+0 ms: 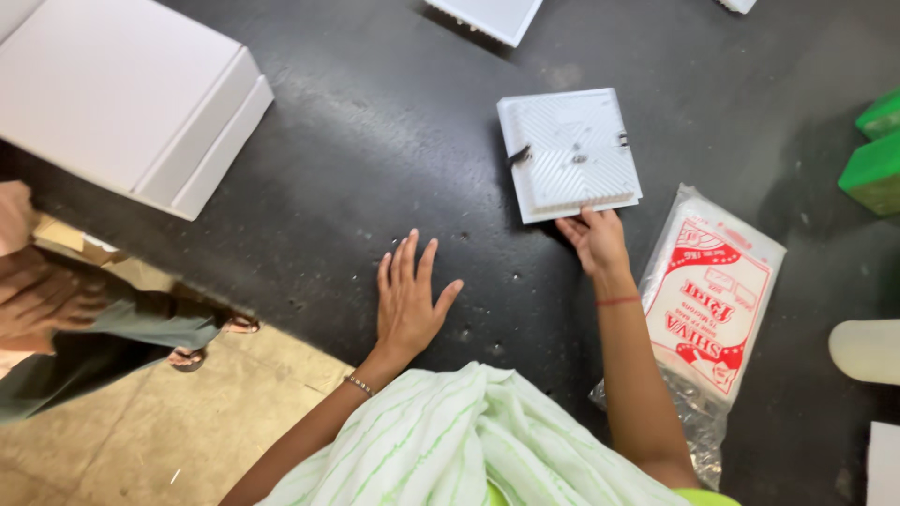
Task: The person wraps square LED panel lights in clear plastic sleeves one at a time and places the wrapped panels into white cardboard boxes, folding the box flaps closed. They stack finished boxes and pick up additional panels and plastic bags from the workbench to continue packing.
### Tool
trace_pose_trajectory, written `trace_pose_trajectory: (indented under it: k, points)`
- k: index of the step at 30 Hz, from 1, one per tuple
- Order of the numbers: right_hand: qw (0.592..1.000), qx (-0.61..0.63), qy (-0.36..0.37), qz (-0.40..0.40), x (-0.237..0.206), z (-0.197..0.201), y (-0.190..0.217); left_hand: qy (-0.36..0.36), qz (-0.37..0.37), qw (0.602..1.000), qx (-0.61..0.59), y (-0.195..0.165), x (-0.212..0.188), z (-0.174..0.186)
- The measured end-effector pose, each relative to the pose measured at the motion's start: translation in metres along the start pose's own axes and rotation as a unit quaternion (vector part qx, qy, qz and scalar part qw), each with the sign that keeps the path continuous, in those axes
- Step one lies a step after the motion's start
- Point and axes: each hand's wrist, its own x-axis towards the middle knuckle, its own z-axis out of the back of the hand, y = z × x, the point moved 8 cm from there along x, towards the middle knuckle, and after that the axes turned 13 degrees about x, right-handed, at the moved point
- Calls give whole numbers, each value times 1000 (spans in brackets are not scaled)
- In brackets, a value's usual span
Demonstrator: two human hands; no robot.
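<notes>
Left hand (407, 302) flat on dark table (375, 141), fingers spread, holding nothing. Right hand (594, 242) reaching far, fingertips pinching near edge of square white ribbed panel (568, 153). Lies flat, far-centre, left of plastic bag (717, 290).

A dark, speckled work surface (375, 159) carries everything here, and places are given relative to the square white ribbed panel (569, 155) lying flat near its middle. Far to the panel's left, at the surface's edge, sits a large white cardboard box (131, 98). Beyond the panel, at the frame's top, lies a second white panel (487, 17), only partly in view. Just to the panel's right and nearer the viewer lies a clear plastic bag with red print (714, 300). Further right are two green blocks (874, 159) and, nearer, a pale rounded object (864, 350). A left hand (408, 305) rests flat on the surface, nearer than the panel; a right hand (595, 242) touches the panel's near edge.
</notes>
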Motion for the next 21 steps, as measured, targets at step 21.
trace_pose_trajectory:
  k: [21]
  points:
    - [991,15,-116,68,-195,38,-27,14,-172,981,-85,-53,24,-18]
